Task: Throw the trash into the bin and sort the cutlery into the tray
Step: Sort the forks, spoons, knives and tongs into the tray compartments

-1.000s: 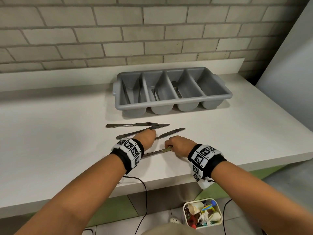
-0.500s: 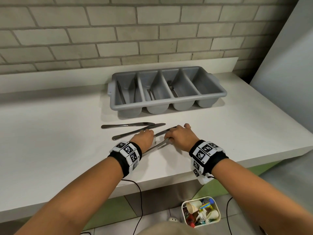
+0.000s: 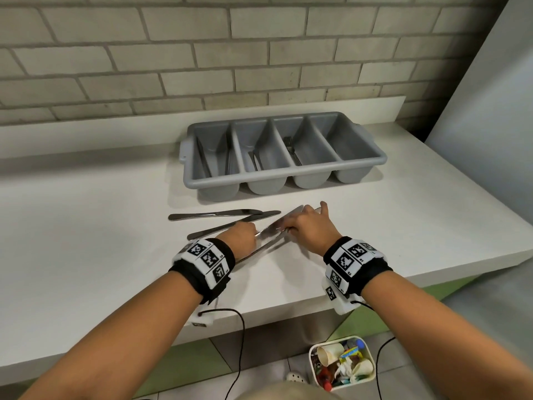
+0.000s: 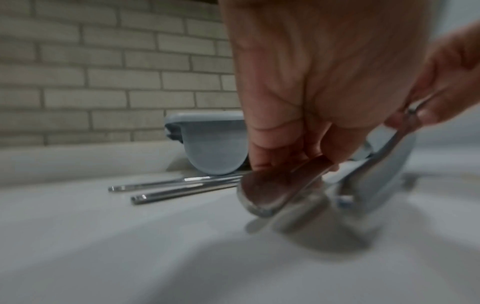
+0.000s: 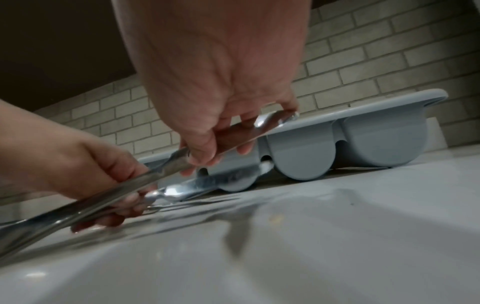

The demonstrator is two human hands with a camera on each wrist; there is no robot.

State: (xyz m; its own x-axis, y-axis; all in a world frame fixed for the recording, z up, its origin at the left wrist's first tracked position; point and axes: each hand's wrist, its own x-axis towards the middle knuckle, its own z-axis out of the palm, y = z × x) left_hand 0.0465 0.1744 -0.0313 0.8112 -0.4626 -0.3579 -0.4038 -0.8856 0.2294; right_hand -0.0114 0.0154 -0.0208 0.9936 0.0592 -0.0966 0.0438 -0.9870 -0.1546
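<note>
My left hand (image 3: pixel 251 232) (image 4: pixel 283 160) grips the handle end of a steel table knife (image 3: pixel 269 231) (image 4: pixel 270 195) just above the white counter (image 3: pixel 101 241). My right hand (image 3: pixel 304 222) (image 5: pixel 221 142) pinches the blade of the same knife (image 5: pixel 166 170), thumb under and fingers over. A second knife (image 5: pixel 182 189) lies low beside it, under my left hand. Two more knives (image 3: pixel 215 215) lie flat to the left. The grey four-compartment tray (image 3: pixel 285 170) stands behind, with cutlery in its three left slots.
A white bin (image 3: pixel 311 360) full of cups and wrappers stands on the floor below the counter's front edge. A brick wall runs behind the tray. A pale panel (image 3: pixel 490 111) closes the right side. Cables hang from both wrist bands.
Both hands slid forward toward the tray. My right hand left the near knife's handle and took the farther knife's blade; the knives were gathered and tilted up off the counter.
</note>
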